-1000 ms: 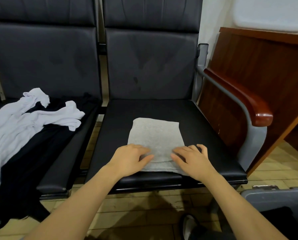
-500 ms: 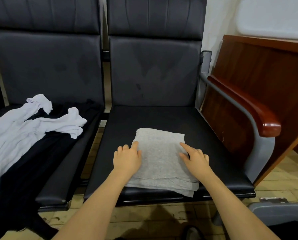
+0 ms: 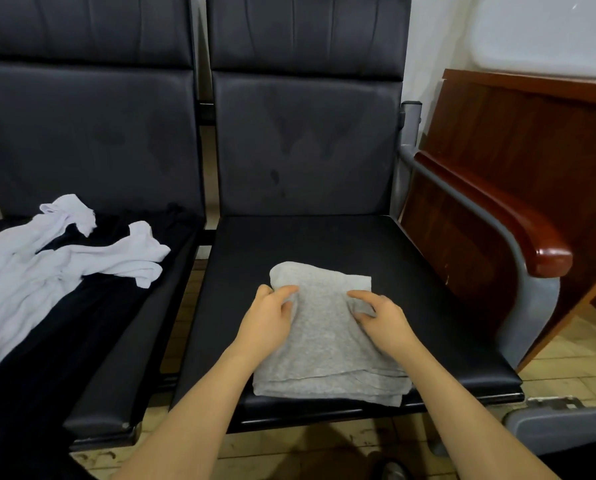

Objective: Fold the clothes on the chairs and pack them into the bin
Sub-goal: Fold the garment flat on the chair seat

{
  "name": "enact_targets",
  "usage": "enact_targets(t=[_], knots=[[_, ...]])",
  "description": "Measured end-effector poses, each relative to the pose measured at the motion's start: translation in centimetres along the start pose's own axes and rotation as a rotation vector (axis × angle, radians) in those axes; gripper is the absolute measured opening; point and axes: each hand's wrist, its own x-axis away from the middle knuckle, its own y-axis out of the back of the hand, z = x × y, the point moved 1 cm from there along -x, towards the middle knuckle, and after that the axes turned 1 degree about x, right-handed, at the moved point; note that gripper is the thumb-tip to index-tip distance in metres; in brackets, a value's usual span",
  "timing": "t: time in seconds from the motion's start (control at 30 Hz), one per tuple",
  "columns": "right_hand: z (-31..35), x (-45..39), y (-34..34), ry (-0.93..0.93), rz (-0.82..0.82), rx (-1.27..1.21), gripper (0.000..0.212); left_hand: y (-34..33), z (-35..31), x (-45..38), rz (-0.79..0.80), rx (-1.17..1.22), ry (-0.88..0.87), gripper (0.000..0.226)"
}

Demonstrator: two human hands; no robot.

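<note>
Head view: the grey garment [image 3: 327, 327] lies lower centre on the right chair seat [image 3: 428, 271]. The left hand [image 3: 267, 323] and right hand [image 3: 381, 318] pinch its far edge, fingers curled into the cloth. Best to draw both corners evenly toward the near hem (the bin [image 3: 563, 424] waits lower right).

A folded grey cloth [image 3: 327, 337] lies near the front edge of the right chair seat [image 3: 438, 317]. The left hand [image 3: 267, 322] and right hand [image 3: 381, 318] grip its far end. White clothes [image 3: 47, 268] and black clothes [image 3: 47, 344] lie on the left chair seat [image 3: 123, 368].
</note>
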Motion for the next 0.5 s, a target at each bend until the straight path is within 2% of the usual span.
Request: enact_targets(t=[0.1, 0.27, 0.5], knots=[[0.1, 1.1, 0.6, 0.006, -0.042, -0.116, 0.041, 0.6, -1.2, 0.2, -0.023, 0.08, -0.038, 0.039], [1.1, 3.8, 2.3, 0.137, -0.259, -0.134, 0.036, 1.5, -3.9, 1.4, -0.089, 0.165, -0.132, 0.037], [2.7, 7.5, 7.8, 0.354, -0.494, 0.003, 0.034, 2.6, -9.3, 3.0, -0.184, 0.179, -0.288, 0.039]])
